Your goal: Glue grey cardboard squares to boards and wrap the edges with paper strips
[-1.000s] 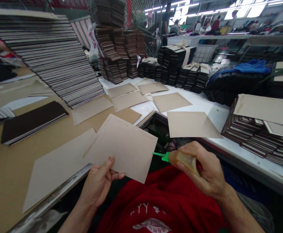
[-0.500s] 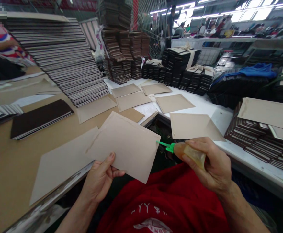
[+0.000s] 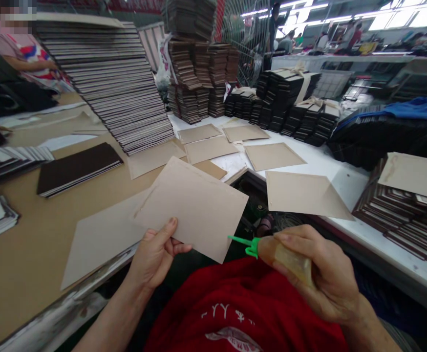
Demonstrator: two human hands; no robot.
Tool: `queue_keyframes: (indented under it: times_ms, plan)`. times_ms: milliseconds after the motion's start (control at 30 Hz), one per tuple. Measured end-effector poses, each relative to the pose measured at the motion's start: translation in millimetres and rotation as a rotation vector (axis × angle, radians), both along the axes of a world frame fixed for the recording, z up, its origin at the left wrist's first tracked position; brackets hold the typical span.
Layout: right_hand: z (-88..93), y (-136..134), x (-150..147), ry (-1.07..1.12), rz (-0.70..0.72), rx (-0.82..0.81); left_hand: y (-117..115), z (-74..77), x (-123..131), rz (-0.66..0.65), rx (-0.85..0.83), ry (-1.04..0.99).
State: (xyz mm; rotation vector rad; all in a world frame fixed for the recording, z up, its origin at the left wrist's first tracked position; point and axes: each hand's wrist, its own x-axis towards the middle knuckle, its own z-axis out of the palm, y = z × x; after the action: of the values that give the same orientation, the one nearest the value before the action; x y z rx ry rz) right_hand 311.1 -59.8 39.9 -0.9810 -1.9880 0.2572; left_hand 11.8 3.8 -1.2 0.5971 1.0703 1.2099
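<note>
Stacked boards (image 3: 107, 83) and loose sheets (image 3: 272, 156) crowd the surface (image 3: 33, 230) ahead. Your left hand (image 3: 155, 256) pinches one card sheet (image 3: 193, 210) by its near edge, held clear of the surface. Your right hand (image 3: 323, 278) is clenched round a glue bottle (image 3: 287, 256), its green nozzle (image 3: 243, 242) just short of the sheet's corner; gluing seems the step in hand, calling for a steady sheet and a light squeeze.

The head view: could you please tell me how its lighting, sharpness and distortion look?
Head view: soft, even light falls on the left hand and its card sheet, both sharp; the right hand and glue bottle are sharp too; the far overhead lights are blown out white; the wide lens makes the tall board stack lean.
</note>
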Motion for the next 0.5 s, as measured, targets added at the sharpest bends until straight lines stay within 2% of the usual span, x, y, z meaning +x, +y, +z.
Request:
queue_keyframes:
  times_ms: [100,267,400,500]
  plan:
    - [0.6,1.7,0.2,0.039,-0.085,0.068,0.6,1.6,-0.7,-0.007,0.004,0.009]
    - [1.5,1.6,-4.3,-0.038,0.098,-0.015,1.5,3.0,-2.2,0.017,0.005,0.015]
    - [0.8,1.0,-7.4,0.029,-0.006,0.037,2.7,5.6,-0.8,0.050,0.025,-0.016]
    - [0.5,-0.2,-9.2,-0.033,0.056,0.009,4.4,8.1,1.1,0.056,0.028,-0.026]
